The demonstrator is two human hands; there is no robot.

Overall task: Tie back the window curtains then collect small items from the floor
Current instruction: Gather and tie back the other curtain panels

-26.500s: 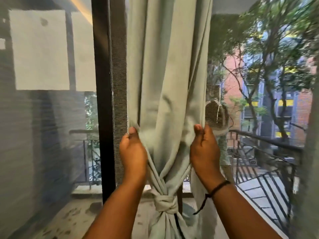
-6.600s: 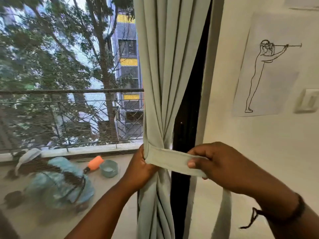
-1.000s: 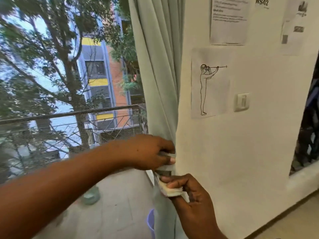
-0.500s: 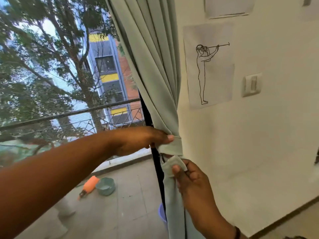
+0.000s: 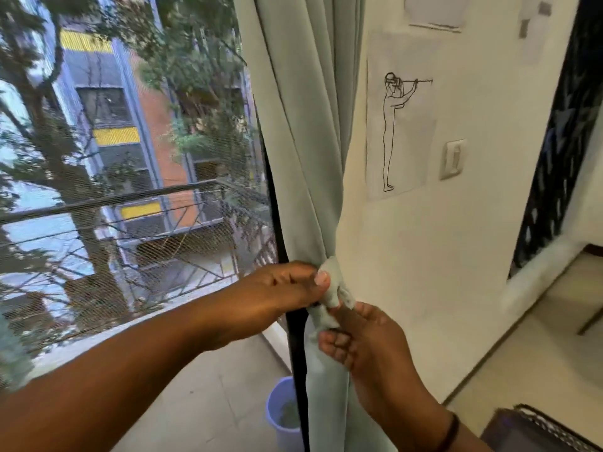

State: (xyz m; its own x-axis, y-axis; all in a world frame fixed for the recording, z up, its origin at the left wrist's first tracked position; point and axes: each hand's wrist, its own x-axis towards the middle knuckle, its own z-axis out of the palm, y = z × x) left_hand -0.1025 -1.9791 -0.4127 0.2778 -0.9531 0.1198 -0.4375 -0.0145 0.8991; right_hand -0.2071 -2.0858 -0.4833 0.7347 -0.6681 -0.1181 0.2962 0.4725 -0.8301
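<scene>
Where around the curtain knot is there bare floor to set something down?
Bare floor lies left of the curtain, between the window ledge and the blue bucket. Another bare strip runs right, along the wall's foot. It is crowded at the knot, where the left hand and right hand grip it.

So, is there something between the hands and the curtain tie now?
Nothing visible. The left hand pinches the tie around the curtain, and the right hand grips its loose end just below.

Line drawing [image 5: 398, 125] beside wall switch [image 5: 453, 159]; lilac bucket [image 5: 283, 415] on balcony floor
</scene>
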